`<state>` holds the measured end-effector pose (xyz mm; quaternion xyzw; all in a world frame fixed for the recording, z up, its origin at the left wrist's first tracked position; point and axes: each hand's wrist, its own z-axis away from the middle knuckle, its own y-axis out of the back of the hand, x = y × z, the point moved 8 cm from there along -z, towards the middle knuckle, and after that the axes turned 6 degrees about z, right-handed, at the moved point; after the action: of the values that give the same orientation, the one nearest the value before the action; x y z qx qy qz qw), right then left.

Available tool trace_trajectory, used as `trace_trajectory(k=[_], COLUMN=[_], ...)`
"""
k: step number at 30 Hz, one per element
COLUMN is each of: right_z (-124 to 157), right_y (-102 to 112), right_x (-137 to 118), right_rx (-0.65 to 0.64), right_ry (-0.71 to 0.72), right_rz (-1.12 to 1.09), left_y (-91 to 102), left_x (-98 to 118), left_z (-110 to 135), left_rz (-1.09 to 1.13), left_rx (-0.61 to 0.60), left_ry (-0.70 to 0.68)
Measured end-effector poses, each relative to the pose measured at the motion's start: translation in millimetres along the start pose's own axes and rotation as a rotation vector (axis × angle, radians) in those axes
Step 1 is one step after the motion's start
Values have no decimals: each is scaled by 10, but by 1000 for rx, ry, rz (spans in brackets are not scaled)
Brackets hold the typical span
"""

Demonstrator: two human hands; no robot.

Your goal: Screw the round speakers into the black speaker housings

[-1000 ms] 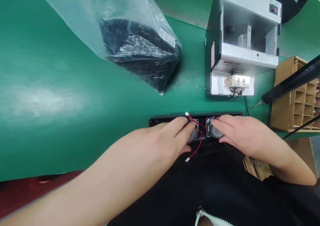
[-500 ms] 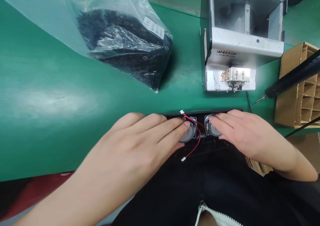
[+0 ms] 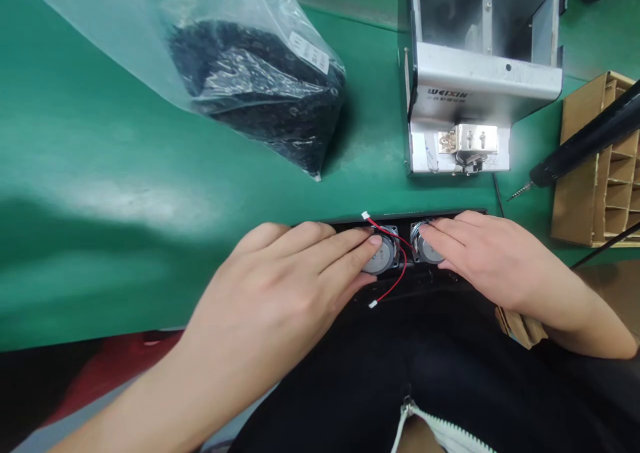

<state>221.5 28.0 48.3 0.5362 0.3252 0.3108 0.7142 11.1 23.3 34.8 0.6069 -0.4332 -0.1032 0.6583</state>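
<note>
Two small round speakers with grey magnet backs sit side by side in a long black housing (image 3: 405, 215) at the table's near edge. My left hand (image 3: 290, 279) is closed on the left speaker (image 3: 383, 256), fingers over its top and thumb at the near side. On the right speaker (image 3: 429, 249) my right hand (image 3: 495, 256) is closed in the same way, covering its right part. Red wires (image 3: 404, 266) run between the speakers, with white plugs at their loose ends; one plug (image 3: 365, 215) lies by the housing's far edge, the other (image 3: 373, 303) near my dark clothing.
A clear plastic bag (image 3: 260, 86) of small black parts lies at the back left. A silver screw feeder (image 3: 485, 73) stands behind the housing. A black electric screwdriver (image 3: 575, 136) hangs at the right, over a cardboard box with dividers (image 3: 577, 173).
The view has shifted slightly. Both hands keep their hold on the speakers, and the wires lie nearly as before.
</note>
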Motion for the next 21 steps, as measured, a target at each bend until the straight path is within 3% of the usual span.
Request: trace_trajectory(k=[5, 9, 14, 21], right_z=[5, 10, 22, 15], right_y=[-30, -28, -55, -85], right_x=[23, 7, -6, -2], right_rx=[-62, -39, -34, -54], right_ry=[-26, -23, -49, -65], right_rz=[-17, -8, 15, 47], left_y=[-8, -38, -78, -126], left_x=[7, -11, 1, -49], left_z=[-18, -48, -29, 8], left_rz=[-51, -47, -78, -29], left_rx=[-29, -56, 40, 66], left_ry=[0, 26, 21, 50])
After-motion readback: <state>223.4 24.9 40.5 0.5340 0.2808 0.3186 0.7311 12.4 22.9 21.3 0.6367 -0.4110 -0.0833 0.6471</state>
